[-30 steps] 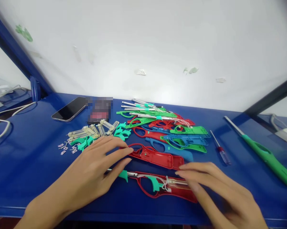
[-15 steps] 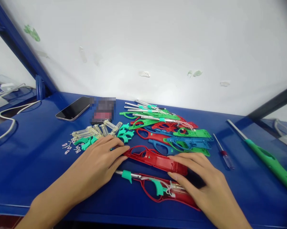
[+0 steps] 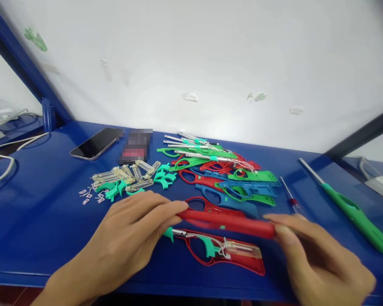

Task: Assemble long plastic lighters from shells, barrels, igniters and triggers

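Observation:
Both hands hold a red plastic shell half [image 3: 229, 222], raised and turned on its edge. My left hand [image 3: 130, 233] pinches its narrow end, and my right hand [image 3: 319, 250] grips the wide end between thumb and fingers. Below it on the blue table lies another red half [image 3: 255, 264] with parts inside: a clear tank [image 3: 244, 249], white wires, a teal trigger [image 3: 209, 246] and a metal rod [image 3: 179, 232]. The rod's far end is hidden by my left hand. A blue shell [image 3: 229, 200] lies just behind the raised one.
Behind are piled green, blue and red shells [image 3: 251, 191] and metal rods [image 3: 191, 146]. Left are clear tanks [image 3: 140, 172], teal triggers [image 3: 164, 176], small pieces [image 3: 86, 196] and a phone [image 3: 95, 143]. Right are a screwdriver [image 3: 292, 199] and a green lighter [image 3: 353, 212].
The red shell half has been lifted and tipped from inside-up onto its edge. My right hand has moved right, uncovering the clear tank and the wide end of the lower shell.

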The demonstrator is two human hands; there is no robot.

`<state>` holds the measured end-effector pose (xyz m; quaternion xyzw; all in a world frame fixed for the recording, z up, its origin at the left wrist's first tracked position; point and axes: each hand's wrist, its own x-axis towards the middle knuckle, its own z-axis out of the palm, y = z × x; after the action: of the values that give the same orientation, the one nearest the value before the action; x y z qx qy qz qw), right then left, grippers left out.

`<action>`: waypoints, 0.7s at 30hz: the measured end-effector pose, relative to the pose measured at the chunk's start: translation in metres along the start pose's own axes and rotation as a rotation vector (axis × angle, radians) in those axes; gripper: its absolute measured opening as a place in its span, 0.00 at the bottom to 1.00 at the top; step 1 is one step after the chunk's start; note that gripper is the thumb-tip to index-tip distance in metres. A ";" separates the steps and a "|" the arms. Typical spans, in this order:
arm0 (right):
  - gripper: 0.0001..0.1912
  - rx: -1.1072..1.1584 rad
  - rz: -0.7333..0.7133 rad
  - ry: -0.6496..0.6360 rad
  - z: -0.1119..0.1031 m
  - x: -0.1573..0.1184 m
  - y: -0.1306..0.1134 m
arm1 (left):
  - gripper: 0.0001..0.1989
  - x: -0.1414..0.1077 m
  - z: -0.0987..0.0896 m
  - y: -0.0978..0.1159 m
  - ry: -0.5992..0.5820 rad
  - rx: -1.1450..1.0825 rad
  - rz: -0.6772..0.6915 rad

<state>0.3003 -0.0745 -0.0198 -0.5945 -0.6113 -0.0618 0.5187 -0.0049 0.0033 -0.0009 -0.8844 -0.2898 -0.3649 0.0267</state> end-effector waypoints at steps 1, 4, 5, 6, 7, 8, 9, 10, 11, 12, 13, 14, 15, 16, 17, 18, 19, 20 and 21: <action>0.03 -0.024 0.051 0.056 0.000 -0.003 0.001 | 0.12 0.000 0.001 0.003 -0.006 -0.032 -0.007; 0.05 -0.044 0.198 0.174 0.000 -0.008 0.003 | 0.11 0.000 0.000 0.009 -0.061 -0.108 -0.020; 0.07 -0.045 0.225 0.172 -0.001 -0.008 0.004 | 0.11 0.000 0.000 0.010 -0.087 -0.121 -0.028; 0.08 -0.056 0.240 0.142 -0.004 -0.008 0.005 | 0.11 0.000 -0.001 0.011 -0.113 -0.132 -0.032; 0.09 -0.077 0.225 0.081 -0.008 -0.007 0.007 | 0.11 0.000 -0.001 0.011 -0.137 -0.140 -0.031; 0.12 -0.103 0.187 0.011 -0.012 -0.006 0.009 | 0.11 0.001 -0.001 0.011 -0.157 -0.146 -0.022; 0.15 -0.117 0.142 -0.058 -0.017 -0.005 0.010 | 0.11 0.001 -0.001 0.011 -0.181 -0.151 -0.002; 0.17 -0.120 0.094 -0.121 -0.021 -0.005 0.012 | 0.11 0.002 0.000 0.010 -0.199 -0.151 0.022; 0.19 -0.118 0.058 -0.171 -0.026 -0.005 0.014 | 0.11 0.003 0.001 0.009 -0.218 -0.149 0.041; 0.20 -0.112 0.037 -0.209 -0.029 -0.006 0.015 | 0.11 0.003 0.002 0.008 -0.242 -0.151 0.052; 0.21 -0.107 0.022 -0.233 -0.033 -0.008 0.016 | 0.11 0.004 0.003 0.007 -0.266 -0.158 0.052; 0.21 -0.104 0.017 -0.249 -0.035 -0.010 0.018 | 0.11 0.004 0.004 0.006 -0.288 -0.171 0.045; 0.21 -0.100 0.009 -0.271 -0.037 -0.012 0.019 | 0.11 0.004 0.005 0.005 -0.309 -0.189 0.035; 0.19 -0.096 -0.002 -0.299 -0.038 -0.014 0.020 | 0.12 0.003 0.005 0.005 -0.328 -0.204 0.025; 0.18 -0.091 -0.031 -0.331 -0.039 -0.015 0.020 | 0.12 0.003 0.005 0.004 -0.348 -0.215 0.019; 0.17 -0.092 -0.065 -0.360 -0.040 -0.016 0.021 | 0.12 0.002 0.005 0.004 -0.370 -0.218 0.012; 0.17 -0.099 -0.100 -0.381 -0.040 -0.017 0.021 | 0.12 0.001 0.004 0.004 -0.395 -0.216 0.005; 0.16 -0.113 -0.131 -0.389 -0.039 -0.018 0.021 | 0.12 0.000 0.003 0.004 -0.423 -0.211 -0.006; 0.17 -0.131 -0.155 -0.381 -0.038 -0.019 0.021 | 0.12 -0.002 0.002 0.004 -0.448 -0.204 -0.016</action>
<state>0.3337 -0.1077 -0.0273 -0.5789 -0.7370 -0.0276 0.3478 -0.0020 -0.0004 -0.0031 -0.9390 -0.2570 -0.1872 -0.1308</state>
